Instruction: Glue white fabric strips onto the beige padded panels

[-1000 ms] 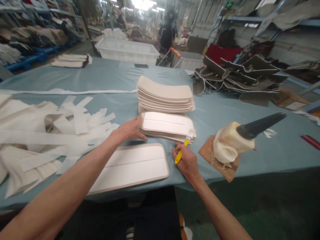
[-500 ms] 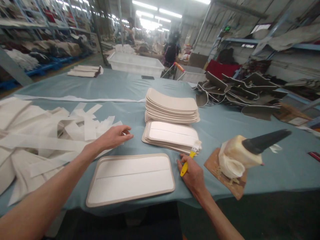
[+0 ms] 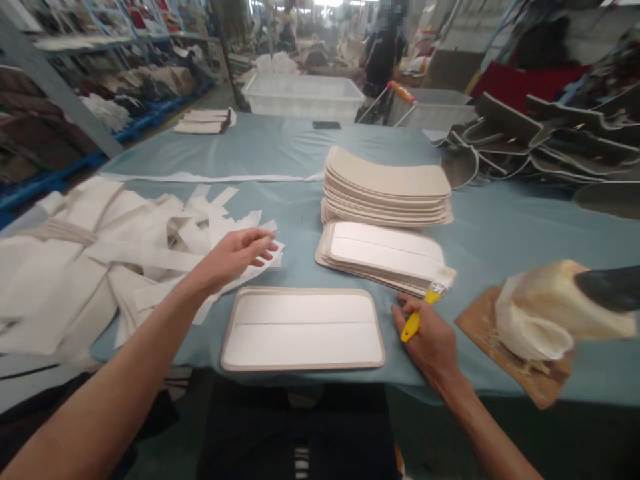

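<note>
My right hand [image 3: 431, 340] grips a paintbrush [image 3: 419, 319] with a yellow handle, its pale bristles pointing up and away beside the front stack. My left hand [image 3: 245, 253] is in the air with fingers apart and holds nothing, over the edge of a heap of white strips [image 3: 145, 253]. Between my hands, near the table edge, lies a flat rounded-corner panel [image 3: 305, 340] with a beige border and a white face split by a thin line. Behind it sits a short stack of similar white-faced panels [image 3: 385, 250], and behind that a taller stack of beige panels [image 3: 390, 180].
At right, a glue-coated container [image 3: 530, 313] with a dark handle stands on a brown board [image 3: 500, 353]. Grey-brown folded pieces [image 3: 530, 147] are piled beyond. A phone-like dark object [image 3: 326, 125], white bin [image 3: 305, 97] and person [image 3: 383, 53] are farther back.
The view has turned left and down, so everything on the table appears shifted right. My left hand has its fingers spread more; the paintbrush stays in my right hand.
</note>
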### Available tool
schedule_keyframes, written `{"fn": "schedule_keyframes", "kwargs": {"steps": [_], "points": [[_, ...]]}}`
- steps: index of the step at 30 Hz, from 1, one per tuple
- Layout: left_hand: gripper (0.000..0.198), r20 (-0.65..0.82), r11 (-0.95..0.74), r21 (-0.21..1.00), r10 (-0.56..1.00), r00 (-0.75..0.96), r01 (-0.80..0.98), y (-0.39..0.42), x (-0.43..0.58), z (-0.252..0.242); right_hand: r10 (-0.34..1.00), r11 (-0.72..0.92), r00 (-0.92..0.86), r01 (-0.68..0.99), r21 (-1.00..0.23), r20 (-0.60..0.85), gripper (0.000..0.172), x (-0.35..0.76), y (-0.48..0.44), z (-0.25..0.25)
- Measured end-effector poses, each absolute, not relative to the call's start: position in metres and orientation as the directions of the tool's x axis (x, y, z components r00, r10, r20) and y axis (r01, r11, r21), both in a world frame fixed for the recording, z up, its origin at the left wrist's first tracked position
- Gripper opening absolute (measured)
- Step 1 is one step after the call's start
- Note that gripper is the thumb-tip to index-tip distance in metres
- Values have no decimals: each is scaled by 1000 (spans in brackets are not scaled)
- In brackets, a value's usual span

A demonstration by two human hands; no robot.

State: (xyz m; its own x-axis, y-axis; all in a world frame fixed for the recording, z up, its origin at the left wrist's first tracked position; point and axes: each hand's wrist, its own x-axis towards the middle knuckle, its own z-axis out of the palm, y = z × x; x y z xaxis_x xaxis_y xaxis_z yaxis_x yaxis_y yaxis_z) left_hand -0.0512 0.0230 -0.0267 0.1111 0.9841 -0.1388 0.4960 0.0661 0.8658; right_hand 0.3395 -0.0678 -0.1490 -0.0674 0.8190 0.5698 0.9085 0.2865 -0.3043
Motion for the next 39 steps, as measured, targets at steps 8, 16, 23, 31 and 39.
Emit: {"fn": "schedule_keyframes", "kwargs": {"steps": [8, 16, 23, 31, 39], "points": [[77, -262, 373, 713, 927, -268, 594, -133, -99, -69, 811, 284, -97, 927, -244, 577, 26, 341, -69, -150], [55, 8, 145, 578, 983, -183, 803, -142, -85, -88, 817, 281, -80, 920, -273, 571, 31, 339, -67, -146], [76, 70, 66, 529, 990, -120, 846, -161, -89, -106, 891, 247, -80, 911, -329, 447, 35, 332, -96, -133], [72, 135, -66, 365, 991, 17, 929, -165, -90, -116, 847, 402, -300, 902, -158, 440, 38, 313, -122, -127], [87, -97, -86, 317, 988, 123, 944, -138, -92, -93, 859, 455, -399, 883, -119, 321, 45, 313, -117, -104]]}}
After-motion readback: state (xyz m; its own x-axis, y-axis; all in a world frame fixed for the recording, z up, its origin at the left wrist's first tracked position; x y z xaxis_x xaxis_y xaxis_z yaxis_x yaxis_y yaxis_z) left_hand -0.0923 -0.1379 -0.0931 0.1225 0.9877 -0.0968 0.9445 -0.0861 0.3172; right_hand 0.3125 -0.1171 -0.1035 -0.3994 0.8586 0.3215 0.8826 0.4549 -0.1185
